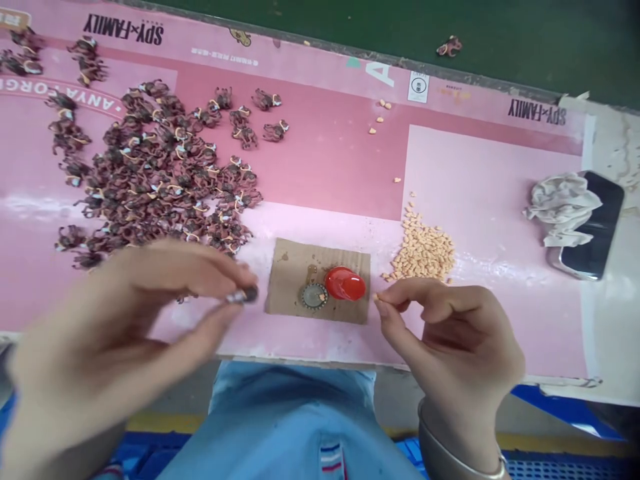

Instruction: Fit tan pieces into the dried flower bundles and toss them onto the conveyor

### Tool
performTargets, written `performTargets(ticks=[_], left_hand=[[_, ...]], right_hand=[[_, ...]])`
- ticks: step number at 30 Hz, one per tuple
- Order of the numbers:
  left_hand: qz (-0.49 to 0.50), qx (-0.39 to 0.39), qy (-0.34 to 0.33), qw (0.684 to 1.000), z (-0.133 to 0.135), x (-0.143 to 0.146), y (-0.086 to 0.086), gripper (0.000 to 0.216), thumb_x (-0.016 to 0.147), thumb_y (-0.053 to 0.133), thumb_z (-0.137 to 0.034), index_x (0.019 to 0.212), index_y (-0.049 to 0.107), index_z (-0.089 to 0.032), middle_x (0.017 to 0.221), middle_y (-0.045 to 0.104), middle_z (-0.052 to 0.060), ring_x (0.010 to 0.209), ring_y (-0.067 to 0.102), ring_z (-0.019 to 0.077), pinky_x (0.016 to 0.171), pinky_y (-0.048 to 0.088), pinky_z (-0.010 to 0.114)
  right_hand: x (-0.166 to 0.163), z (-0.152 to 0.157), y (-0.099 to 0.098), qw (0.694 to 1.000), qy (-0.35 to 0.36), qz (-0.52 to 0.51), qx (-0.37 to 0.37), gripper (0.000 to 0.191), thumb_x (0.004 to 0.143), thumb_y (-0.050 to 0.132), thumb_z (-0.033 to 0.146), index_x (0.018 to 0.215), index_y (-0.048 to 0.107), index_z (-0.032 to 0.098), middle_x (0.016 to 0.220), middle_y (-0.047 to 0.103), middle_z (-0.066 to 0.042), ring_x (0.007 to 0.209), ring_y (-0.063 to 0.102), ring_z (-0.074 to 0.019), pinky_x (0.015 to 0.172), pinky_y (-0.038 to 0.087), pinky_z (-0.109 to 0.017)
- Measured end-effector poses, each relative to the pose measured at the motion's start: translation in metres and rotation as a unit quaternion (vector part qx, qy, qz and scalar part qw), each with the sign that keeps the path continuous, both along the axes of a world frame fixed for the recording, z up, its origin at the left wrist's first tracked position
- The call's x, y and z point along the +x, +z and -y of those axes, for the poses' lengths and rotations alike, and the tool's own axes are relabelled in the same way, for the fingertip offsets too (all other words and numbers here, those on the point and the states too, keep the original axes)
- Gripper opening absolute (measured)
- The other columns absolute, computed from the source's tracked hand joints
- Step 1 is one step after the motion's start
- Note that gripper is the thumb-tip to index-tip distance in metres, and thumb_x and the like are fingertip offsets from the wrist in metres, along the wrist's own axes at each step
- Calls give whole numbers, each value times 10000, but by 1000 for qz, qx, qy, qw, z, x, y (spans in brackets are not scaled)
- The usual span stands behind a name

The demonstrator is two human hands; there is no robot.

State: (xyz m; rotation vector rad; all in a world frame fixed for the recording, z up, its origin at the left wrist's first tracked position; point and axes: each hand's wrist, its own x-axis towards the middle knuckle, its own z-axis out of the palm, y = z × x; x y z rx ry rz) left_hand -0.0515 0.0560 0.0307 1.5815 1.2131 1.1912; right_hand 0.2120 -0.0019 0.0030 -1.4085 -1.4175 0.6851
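Observation:
Between thumb and forefinger, my left hand (135,320) pinches a small dark-and-white piece (243,295), too blurred to name surely. My right hand (450,327) is closed in a pinch on a tiny beige piece (377,298), mostly hidden by the fingertips. On the table between my hands lies a cardboard piece (290,280). It bears a red cup-like cap (345,284) and a bottle cap (314,296) with a little beige bit in it. Beyond my right hand is a heap of small beige pieces (425,253). Many small brown figures (155,167) are piled beyond my left hand.
A phone (600,227) with a crumpled white cloth (565,203) on it lies at the right. Several stray beige bits (380,120) dot the pink printed table cover (320,153). One brown figure (449,46) rests on the green surface (350,27) past the far edge.

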Motion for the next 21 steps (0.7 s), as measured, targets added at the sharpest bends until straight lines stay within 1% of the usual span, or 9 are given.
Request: performTargets(ticks=[2,3,4,6,9,11,14,18,21], left_hand=[[61,-23,-50,997,19,16,-9,317,773,769,51,952,764,-210,915,794,20,838,789,176,794,726,252],[100,-26,-53,993,27,23,-13,365,787,728,94,987,742,-211,945,788,10,888,792,158,863,717,231],[142,-24,-37,989,34,30,-18,398,790,704,129,1005,726,-205,965,782,6,928,795,150,913,707,226],[180,-23,-23,983,43,41,-26,404,806,691,150,1013,707,-197,995,779,1,989,802,149,964,690,223],[160,1,-30,987,50,50,-34,331,842,709,111,985,694,-188,998,779,1,1007,808,160,982,685,236],[126,38,-38,991,53,52,-35,287,846,730,80,966,693,-178,995,780,11,1007,809,169,990,683,243],[75,83,-38,993,52,52,-34,239,857,750,36,971,698,-167,1011,780,32,1042,803,185,979,685,236],[28,131,-64,989,48,52,-31,143,901,745,-11,933,690,-140,972,775,44,1039,803,177,1009,663,226],[13,141,-72,987,46,54,-31,129,911,730,-8,909,681,-128,948,769,46,1039,804,177,996,662,212]], right_hand=[[-6,1,5,999,15,-50,8,363,842,725,-19,840,480,248,810,726,47,764,726,-118,718,607,-259],[-9,1,8,997,27,-72,9,369,841,716,-31,843,475,247,812,726,47,763,723,-118,708,605,-261],[-13,2,10,995,39,-91,9,371,842,707,-38,846,470,246,820,726,47,761,719,-115,702,603,-261],[-22,3,13,990,59,-125,7,370,845,687,-45,852,458,246,837,722,50,757,712,-107,697,601,-258],[-32,3,14,985,72,-155,3,374,842,662,-53,847,438,246,845,709,61,750,699,-91,695,596,-245],[-36,3,13,984,75,-160,0,375,838,658,-52,837,428,245,843,704,65,738,685,-81,693,593,-237],[-39,2,13,984,69,-165,-2,370,834,654,-47,825,423,242,834,693,69,726,674,-73,704,597,-232],[-39,2,12,983,63,-171,-7,367,827,670,-29,819,420,239,815,688,71,730,684,-75,688,596,-219],[-39,2,11,986,61,-157,-10,357,833,679,-3,815,420,242,807,706,64,714,692,-85,657,596,-218]])
